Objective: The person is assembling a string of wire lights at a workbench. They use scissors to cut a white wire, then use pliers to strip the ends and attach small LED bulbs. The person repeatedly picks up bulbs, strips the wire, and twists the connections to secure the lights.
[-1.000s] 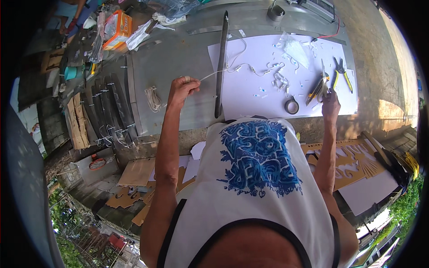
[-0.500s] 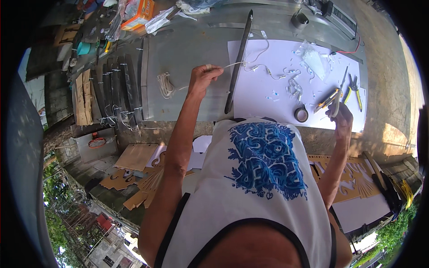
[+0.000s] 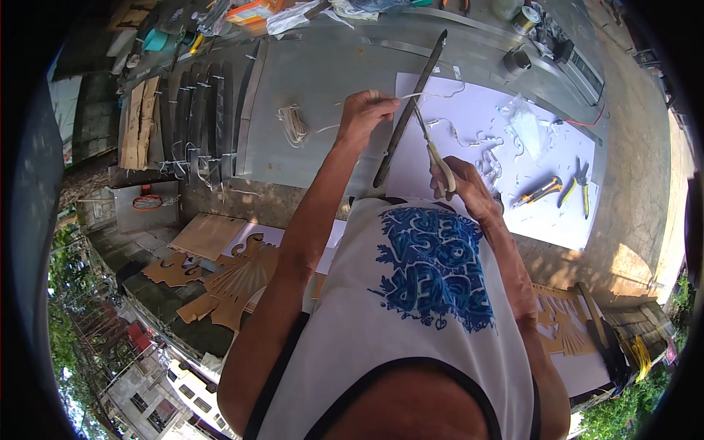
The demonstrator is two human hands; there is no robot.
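Observation:
My left hand is closed in a pinch on a thin white wire, which comes out past the fingertips and runs over a long dark metal strip. On the other side the wire leads back toward a loose white coil. My right hand grips a pair of scissors by its pale handles. The blades point away from me, and their tips lie close to the wire beside the strip; whether they touch it I cannot tell. Small wired pieces lie on a white sheet.
Beyond my right hand are a yellow-black cutter knife, pliers and a clear plastic bag. Dark strips with wires lie at the left. A metal can and a meter-like box stand far right.
My right hand has carried the scissors leftward from beside the pliers to the wire. My left hand, still pinching the wire, shifts slightly right and away from me. The view has shifted too.

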